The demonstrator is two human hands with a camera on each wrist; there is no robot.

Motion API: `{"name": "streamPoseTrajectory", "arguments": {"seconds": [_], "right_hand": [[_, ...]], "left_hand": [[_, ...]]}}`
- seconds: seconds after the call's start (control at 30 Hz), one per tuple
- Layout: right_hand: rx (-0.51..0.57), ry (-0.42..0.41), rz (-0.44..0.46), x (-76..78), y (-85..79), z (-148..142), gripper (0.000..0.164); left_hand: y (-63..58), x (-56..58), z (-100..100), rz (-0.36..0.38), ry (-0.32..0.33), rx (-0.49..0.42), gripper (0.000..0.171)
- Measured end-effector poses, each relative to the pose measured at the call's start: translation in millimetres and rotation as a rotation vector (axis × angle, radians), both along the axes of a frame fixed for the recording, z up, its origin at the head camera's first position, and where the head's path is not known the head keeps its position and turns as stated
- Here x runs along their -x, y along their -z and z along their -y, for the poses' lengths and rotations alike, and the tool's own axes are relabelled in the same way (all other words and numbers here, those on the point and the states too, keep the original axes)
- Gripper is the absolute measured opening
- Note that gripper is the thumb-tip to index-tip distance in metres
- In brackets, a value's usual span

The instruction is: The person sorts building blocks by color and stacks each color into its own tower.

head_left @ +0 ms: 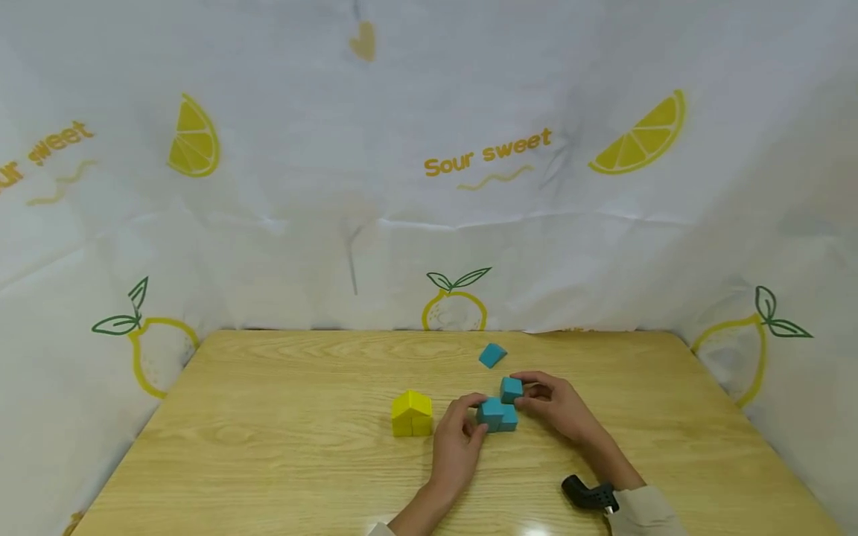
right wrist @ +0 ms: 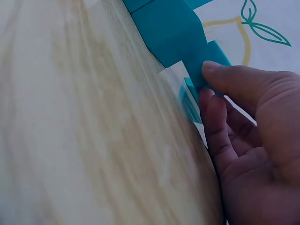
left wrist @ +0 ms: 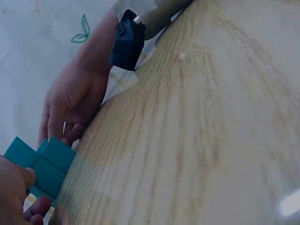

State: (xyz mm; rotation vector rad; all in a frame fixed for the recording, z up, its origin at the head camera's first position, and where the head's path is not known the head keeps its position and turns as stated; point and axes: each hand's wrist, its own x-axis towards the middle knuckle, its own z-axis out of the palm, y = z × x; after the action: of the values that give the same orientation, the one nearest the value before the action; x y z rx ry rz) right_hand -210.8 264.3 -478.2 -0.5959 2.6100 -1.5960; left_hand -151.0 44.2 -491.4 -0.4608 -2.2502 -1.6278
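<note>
In the head view my left hand (head_left: 458,439) has its thumb and index finger around a blue block (head_left: 491,417) that stands on the table. A second blue block (head_left: 509,419) sits against its right side. My right hand (head_left: 559,406) pinches a blue cube (head_left: 512,390) just behind that pair. The right wrist view shows the thumb (right wrist: 229,77) and fingertips on the cube, close beside a larger blue block (right wrist: 168,28). Seen from the left wrist, the blue blocks (left wrist: 50,176) stand side by side, the left thumb (left wrist: 28,177) overlapping them.
A small house shape of yellow blocks (head_left: 412,415) stands left of my left hand. Farther back lies a loose blue wedge-shaped block (head_left: 492,355). A black device (head_left: 590,494) is at my right wrist. Behind the wooden table (head_left: 268,461) hangs a white lemon-print cloth (head_left: 302,246).
</note>
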Motion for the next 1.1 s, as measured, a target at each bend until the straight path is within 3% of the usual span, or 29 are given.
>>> {"name": "streamPoseTrajectory", "arguments": {"seconds": [0.23,0.43,0.77,1.1], "right_hand": [[0.035,-0.025,-0.028,-4.4,-9.1,-1,0.039],[0.062,-0.104,0.015,-10.4,-14.4,-2,0.039],[0.088,-0.212,0.066,-13.9,-14.1,-2,0.038],[0.105,-0.237,0.048,-15.8,-9.6,1,0.04]], "left_hand": [[0.4,-0.2,0,0.007,-0.009,0.004,0.048],[0.7,-2.3,0,-0.02,-0.006,0.011,0.05],[-0.6,-3.1,0,-0.018,-0.003,0.004,0.048],[-2.0,-2.6,0,-0.014,-0.005,0.002,0.048]]}}
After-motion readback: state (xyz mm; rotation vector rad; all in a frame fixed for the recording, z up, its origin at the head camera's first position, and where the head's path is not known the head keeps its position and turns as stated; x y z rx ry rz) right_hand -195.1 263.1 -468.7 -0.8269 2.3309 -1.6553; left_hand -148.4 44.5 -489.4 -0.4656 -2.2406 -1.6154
